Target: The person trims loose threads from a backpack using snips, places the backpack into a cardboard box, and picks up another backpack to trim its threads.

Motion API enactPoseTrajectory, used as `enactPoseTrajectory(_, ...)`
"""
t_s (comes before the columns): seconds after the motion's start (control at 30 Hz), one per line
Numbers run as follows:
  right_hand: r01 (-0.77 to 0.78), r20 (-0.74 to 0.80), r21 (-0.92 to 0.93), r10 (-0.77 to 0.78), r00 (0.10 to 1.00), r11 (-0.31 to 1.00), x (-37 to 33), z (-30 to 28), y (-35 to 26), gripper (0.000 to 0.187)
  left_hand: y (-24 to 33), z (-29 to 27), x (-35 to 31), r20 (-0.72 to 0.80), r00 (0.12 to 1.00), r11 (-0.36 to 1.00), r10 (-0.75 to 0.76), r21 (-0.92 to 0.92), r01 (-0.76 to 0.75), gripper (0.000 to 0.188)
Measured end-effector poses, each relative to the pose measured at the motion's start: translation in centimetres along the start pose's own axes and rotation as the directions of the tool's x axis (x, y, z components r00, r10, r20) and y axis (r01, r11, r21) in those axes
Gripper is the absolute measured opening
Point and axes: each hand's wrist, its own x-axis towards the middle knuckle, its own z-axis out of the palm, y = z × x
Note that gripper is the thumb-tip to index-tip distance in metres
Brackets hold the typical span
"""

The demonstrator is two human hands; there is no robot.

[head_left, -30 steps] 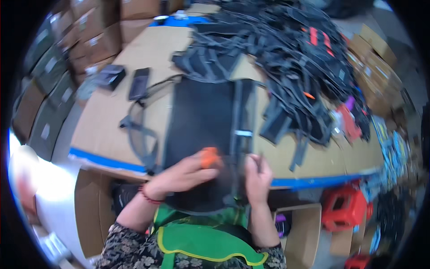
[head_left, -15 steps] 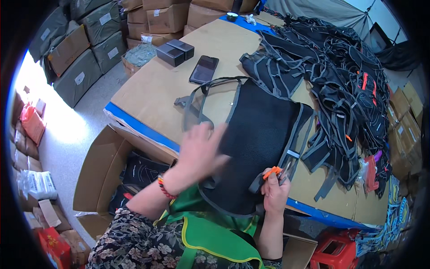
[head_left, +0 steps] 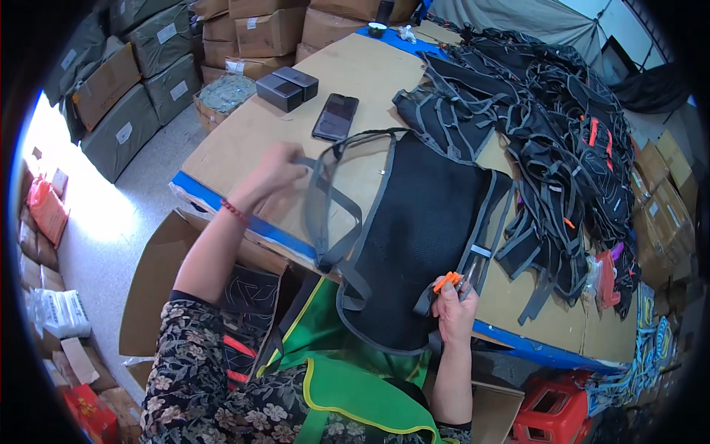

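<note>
A black mesh backpack with grey edging lies flat on the table, its near end at the table's front edge. Left of its body, a grey-trimmed shoulder strap loops out. My left hand is closed at the grey webbing end beside this strap, fingers pinched together. At the backpack's lower right, my right hand grips a small orange piece along with a slim metal tool, whose exact kind is partly hidden by the fingers.
A big heap of black packs covers the table's right side. A phone and dark boxes sit toward the back. An open carton with black packs stands below the table's left edge; a red stool is at lower right.
My left hand has moved up and left from over the backpack's body to the strap end, and its spread fingers have closed. My right hand has barely moved.
</note>
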Motion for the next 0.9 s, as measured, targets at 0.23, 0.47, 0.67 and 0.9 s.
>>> enactPoseTrajectory(0.23,-0.001,0.028,-0.122,0.005,1.0,0.993,0.3,-0.6,-0.5,0.033,12.4,-0.5,-2.0,0.082,0.966,0.964,0.245,-0.128,-0.234,0.023)
enactPoseTrajectory(0.47,-0.089,0.068,0.108,0.082,0.994,0.99,0.6,-0.9,-2.3,0.031,15.6,6.8,-3.7,0.318,0.711,0.778,0.627,-0.296,-0.554,0.039)
enactPoseTrajectory(0.67,0.037,0.032,0.141,-0.042,0.999,0.989,0.5,-4.1,-6.4,0.035,14.9,7.8,-0.8,0.631,0.651,0.867,0.422,-0.491,-0.086,0.04)
enactPoseTrajectory(0.9,-0.015,0.094,-0.175,0.032,0.995,0.984,2.1,-2.1,-6.4,0.027,15.4,7.8,-0.4,0.206,0.771,0.782,0.603,-0.346,-0.519,0.012)
